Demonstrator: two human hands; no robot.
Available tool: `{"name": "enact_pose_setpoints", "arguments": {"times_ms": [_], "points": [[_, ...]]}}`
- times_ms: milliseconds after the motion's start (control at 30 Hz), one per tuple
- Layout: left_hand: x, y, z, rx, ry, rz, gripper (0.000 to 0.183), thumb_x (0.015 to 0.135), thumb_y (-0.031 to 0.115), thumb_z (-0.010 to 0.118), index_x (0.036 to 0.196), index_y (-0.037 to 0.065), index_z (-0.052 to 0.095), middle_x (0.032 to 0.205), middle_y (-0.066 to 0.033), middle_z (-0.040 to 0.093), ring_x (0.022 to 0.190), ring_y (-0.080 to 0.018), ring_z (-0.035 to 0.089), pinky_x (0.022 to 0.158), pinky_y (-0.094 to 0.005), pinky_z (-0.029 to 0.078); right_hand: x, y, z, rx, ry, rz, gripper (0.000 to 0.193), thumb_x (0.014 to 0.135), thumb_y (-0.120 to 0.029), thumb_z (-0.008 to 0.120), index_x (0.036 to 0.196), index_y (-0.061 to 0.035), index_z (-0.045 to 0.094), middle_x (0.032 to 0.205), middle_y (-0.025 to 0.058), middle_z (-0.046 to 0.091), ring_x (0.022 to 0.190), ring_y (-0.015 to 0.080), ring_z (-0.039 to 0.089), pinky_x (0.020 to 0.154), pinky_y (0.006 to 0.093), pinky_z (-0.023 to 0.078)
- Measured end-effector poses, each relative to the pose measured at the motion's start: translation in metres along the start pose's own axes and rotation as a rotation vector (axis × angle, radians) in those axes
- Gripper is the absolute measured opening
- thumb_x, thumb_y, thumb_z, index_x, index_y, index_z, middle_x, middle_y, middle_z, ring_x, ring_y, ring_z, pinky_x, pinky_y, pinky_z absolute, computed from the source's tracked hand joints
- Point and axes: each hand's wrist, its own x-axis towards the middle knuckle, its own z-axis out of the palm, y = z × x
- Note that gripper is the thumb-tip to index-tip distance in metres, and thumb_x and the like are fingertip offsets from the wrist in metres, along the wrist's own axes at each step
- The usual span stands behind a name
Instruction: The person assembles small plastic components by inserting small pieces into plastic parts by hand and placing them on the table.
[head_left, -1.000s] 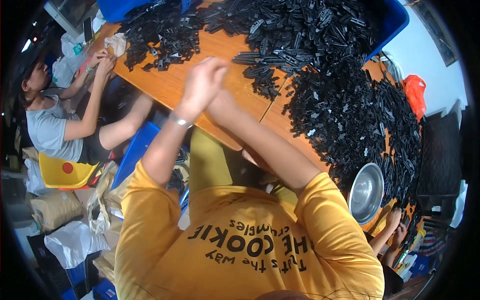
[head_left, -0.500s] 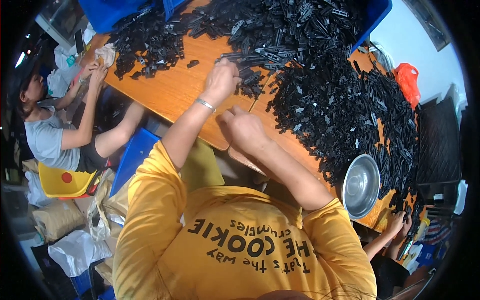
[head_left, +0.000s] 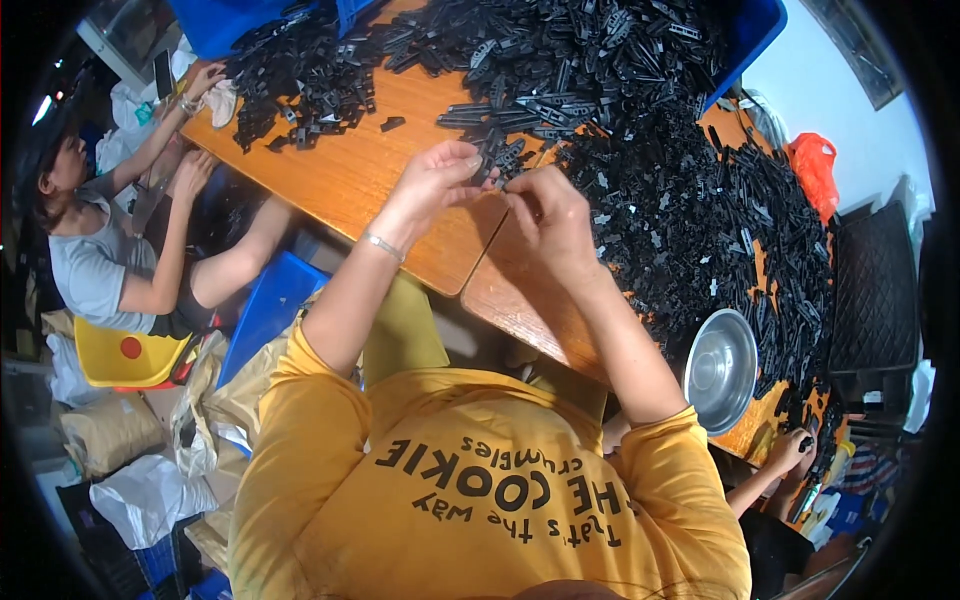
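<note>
My left hand (head_left: 432,188) and my right hand (head_left: 556,222) meet above the table, fingertips almost touching. The fingers of my right hand pinch together at a tiny dark piece, too small to name. On the left, my thumb and fingers are curled toward the same spot; what they grip is mostly hidden. Just beyond the hands lie long black slotted plastic parts (head_left: 540,112). To the right spreads a heap of small black plastic pieces (head_left: 650,220).
A steel bowl (head_left: 722,372) stands at the table's right edge. Blue bins (head_left: 752,45) border the far side. One co-worker (head_left: 100,255) sits at the left; another person's hands (head_left: 790,452) work at the lower right. A loose black piece (head_left: 393,124) lies on the wooden table (head_left: 330,185).
My left hand has drawn back from the long parts, and my right hand has moved up and right to meet it. The left co-worker's hands have moved apart.
</note>
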Motion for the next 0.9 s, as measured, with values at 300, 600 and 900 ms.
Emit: {"name": "enact_pose_setpoints", "arguments": {"times_ms": [300, 600, 900], "points": [[-0.022, 0.013, 0.015, -0.031, -0.132, -0.009, 0.033, 0.106, 0.014, 0.063, 0.135, -0.001, 0.063, 0.115, -0.0110, 0.075, 0.088, -0.0187, 0.076, 0.078, -0.0250, 0.062, 0.010, -0.013, -0.021, 0.047, 0.123, 0.015, 0.018, 0.086, 0.008, 0.074, 0.099, -0.0010, 0.067, 0.090, 0.0148, 0.066, 0.079, 0.0312, 0.069, 0.068, 0.0384, 0.056], [-0.027, 0.015, 0.020, -0.052, -0.194, 0.009, 0.036, 0.105, 0.014, 0.064, 0.138, -0.001, 0.062, 0.117, -0.0118, 0.075, 0.092, -0.0198, 0.077, 0.082, -0.0267, 0.063, 0.006, -0.013, -0.022, 0.052, 0.139, 0.008, 0.017, 0.086, 0.007, 0.074, 0.099, -0.0008, 0.067, 0.092, 0.0144, 0.067, 0.080, 0.0296, 0.070, 0.068, 0.0366, 0.057], [-0.034, 0.001, 0.025, -0.209, -0.334, -0.073, 0.050, 0.101, 0.008, 0.069, 0.148, 0.003, 0.053, 0.125, -0.0055, 0.070, 0.109, -0.0151, 0.071, 0.094, -0.0290, 0.060, -0.007, -0.017, -0.003, 0.216, 0.154, 0.239, 0.012, 0.090, 0.004, 0.073, 0.100, 0.0004, 0.067, 0.094, 0.0101, 0.066, 0.077, 0.0187, 0.070, 0.065, 0.0295, 0.057]]}}
